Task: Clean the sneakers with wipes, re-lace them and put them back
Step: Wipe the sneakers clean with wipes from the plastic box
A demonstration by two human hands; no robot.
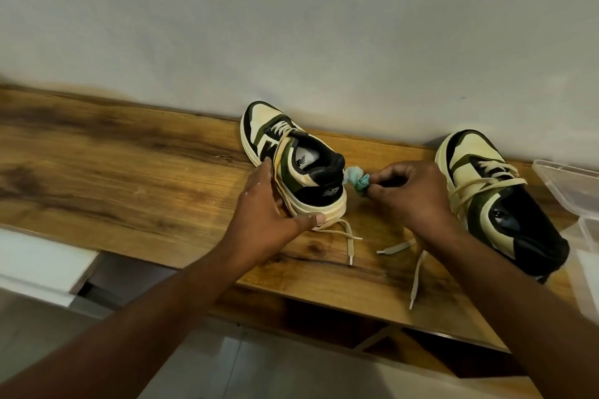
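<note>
Two cream, green and black sneakers stand on a wooden table [136,165], toes toward the wall. My left hand [269,214] holds the left sneaker [301,168] by its near side, thumb curled under the heel sole. My right hand [411,194] pinches a crumpled pale blue wipe [356,180] just right of that sneaker's heel; I cannot tell whether the wipe touches it. The right sneaker [496,204] stands beyond my right hand, untouched. Both shoes' cream laces [350,243] are loose and trail over the tabletop.
A clear plastic box [573,191] sits at the table's right edge beside the right sneaker. A plain wall runs right behind the shoes. A white unit [42,262] stands below the table at the left. The table's front edge is near my forearms.
</note>
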